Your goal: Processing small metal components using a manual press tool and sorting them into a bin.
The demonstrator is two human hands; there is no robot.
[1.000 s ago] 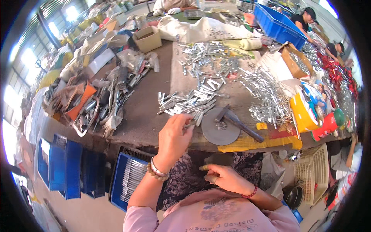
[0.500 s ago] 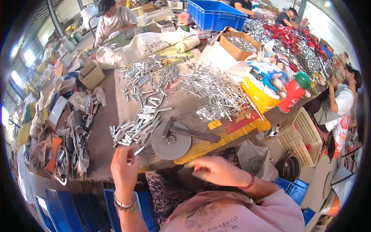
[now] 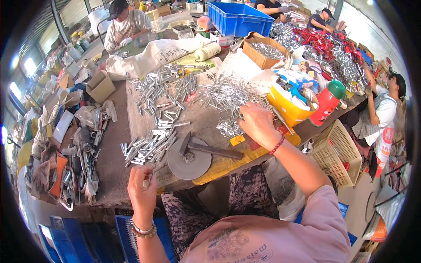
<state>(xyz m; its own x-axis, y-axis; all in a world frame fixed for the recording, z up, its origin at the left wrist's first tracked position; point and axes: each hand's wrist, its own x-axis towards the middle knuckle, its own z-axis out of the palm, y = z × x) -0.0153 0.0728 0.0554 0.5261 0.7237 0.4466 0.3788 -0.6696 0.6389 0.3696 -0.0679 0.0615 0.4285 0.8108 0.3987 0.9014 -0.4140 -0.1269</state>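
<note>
My left hand [image 3: 142,186] is closed near the table's front edge, fingertips pinched together. What sits between them is mostly hidden. Just beyond it lies a heap of short silvery metal tubes [image 3: 151,147]. My right hand [image 3: 258,124] reaches over the right edge of a pile of thin metal pins [image 3: 232,96], its fingers drawn together. I cannot make out whether a pin is in them. Between my hands, a round grey metal disc [image 3: 189,170] rests on the table, and a hammer [image 3: 215,150] lies across it, head on the disc and handle pointing right.
Right of the pins stand a yellow container [image 3: 287,107] and a red bottle with green cap [image 3: 326,103]. A cardboard box [image 3: 263,57] and a blue crate [image 3: 239,19] are behind. Metal parts [image 3: 90,144] crowd the left. Co-workers sit around; a beige basket [image 3: 337,153] stands right.
My right hand has moved from above my lap, forward and right to the pin pile. My left hand has stayed near its place; the shiny metal piece at its fingertips no longer shows.
</note>
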